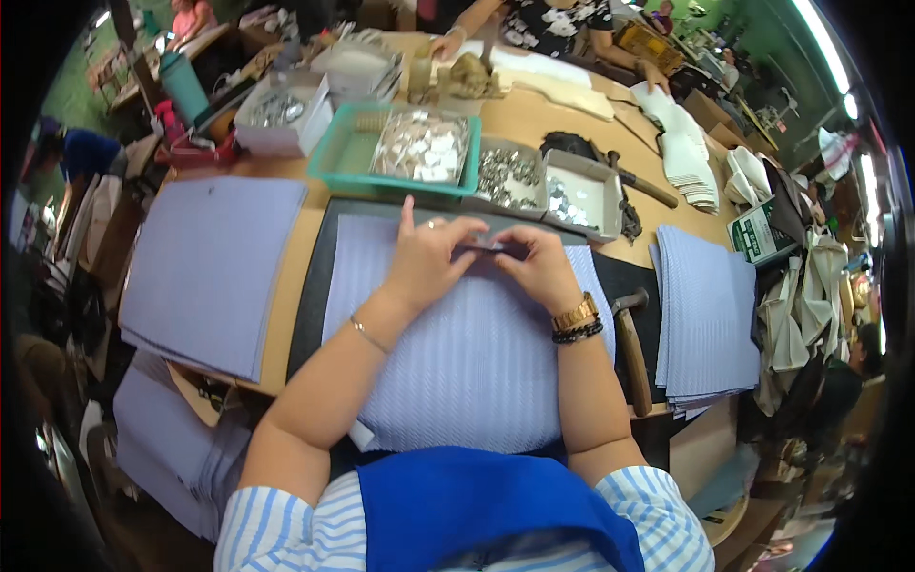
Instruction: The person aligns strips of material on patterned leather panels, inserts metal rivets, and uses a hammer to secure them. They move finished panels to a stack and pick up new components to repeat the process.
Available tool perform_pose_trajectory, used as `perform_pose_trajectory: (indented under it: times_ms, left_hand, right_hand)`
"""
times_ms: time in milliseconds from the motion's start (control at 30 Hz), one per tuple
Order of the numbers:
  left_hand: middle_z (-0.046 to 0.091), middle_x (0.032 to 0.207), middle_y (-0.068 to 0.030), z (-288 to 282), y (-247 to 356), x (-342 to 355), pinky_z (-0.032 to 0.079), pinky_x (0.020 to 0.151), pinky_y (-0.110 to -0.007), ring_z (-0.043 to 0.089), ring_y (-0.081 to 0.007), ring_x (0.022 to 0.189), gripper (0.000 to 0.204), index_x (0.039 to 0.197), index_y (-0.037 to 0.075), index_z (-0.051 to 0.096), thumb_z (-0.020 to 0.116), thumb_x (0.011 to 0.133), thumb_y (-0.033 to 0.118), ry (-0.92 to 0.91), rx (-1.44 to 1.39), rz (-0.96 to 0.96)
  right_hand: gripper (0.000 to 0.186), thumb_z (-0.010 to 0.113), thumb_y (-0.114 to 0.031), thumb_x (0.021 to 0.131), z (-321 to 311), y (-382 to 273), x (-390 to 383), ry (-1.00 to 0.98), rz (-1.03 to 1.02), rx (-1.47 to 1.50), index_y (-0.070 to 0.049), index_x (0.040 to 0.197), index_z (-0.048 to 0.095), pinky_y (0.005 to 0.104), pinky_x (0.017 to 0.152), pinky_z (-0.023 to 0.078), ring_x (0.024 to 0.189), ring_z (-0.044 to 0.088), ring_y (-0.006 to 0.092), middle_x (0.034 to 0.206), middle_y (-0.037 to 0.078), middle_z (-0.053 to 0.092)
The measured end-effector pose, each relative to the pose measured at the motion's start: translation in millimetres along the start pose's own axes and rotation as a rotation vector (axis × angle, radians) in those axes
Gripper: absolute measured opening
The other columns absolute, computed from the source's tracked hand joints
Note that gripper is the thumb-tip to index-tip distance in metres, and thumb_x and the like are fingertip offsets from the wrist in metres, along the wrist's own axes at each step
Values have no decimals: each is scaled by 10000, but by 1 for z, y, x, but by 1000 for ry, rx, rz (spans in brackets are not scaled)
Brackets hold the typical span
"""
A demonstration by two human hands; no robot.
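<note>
Here's the bench (534,124), and across it the lavender sheet (467,372), its near end tucked up by the blue apron (477,496); one lean forward, I reckon, could drag it askew. The right forearm (593,391) runs close to the hammer (631,353), so a swinging elbow might knock that. Now the left hand (429,253), thumb and finger pinched; the right hand (536,267) matches it. Between them, a tiny shiny piece (488,242) over the sheet's far part, touching or not, I can't tell. A slack pinch could drop it!
</note>
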State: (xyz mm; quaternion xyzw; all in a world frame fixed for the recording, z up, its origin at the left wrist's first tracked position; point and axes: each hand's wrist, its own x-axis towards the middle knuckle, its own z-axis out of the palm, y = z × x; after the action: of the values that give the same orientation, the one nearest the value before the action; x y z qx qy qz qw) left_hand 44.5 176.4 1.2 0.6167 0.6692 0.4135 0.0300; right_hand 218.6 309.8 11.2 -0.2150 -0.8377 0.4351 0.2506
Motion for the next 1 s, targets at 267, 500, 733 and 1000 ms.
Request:
perform_pose_trajectory:
  times_ms: [267,500,733,1000]
  left_hand:
    - [760,907,65,-1,6,0,54,1243,-691,694,-159,959,296,1092,239,771,792,823,118,-18,118,72]
    - [765,932,47,-1,4,-1,29,1235,-708,705,-165,1018,268,1095,212,779,764,850,104,-10,1,36]
    - [766,957,36,-2,6,-2,2,1234,-705,712,-175,1007,256,1104,205,780,770,862,122,-93,34,-14]
    - [768,938,15,-2,0,0,39,1233,-716,723,-190,978,214,1084,204,773,773,873,166,-106,-39,-55]
  right_hand:
    - [215,778,26,754,-5,-14,-1,53,-145,-145,-37,959,778,378,754,591,819,737,304,885,144,758]
    - [217,788,27,751,-8,-15,0,29,-209,-163,-36,957,773,374,767,595,835,741,296,896,143,760]
    - [199,792,9,776,-11,-13,-1,-30,-81,16,-10,969,748,359,776,595,836,740,298,918,146,756]
    - [176,760,-7,763,-6,-11,0,9,-206,-118,-27,936,737,396,755,569,830,709,327,871,161,724]
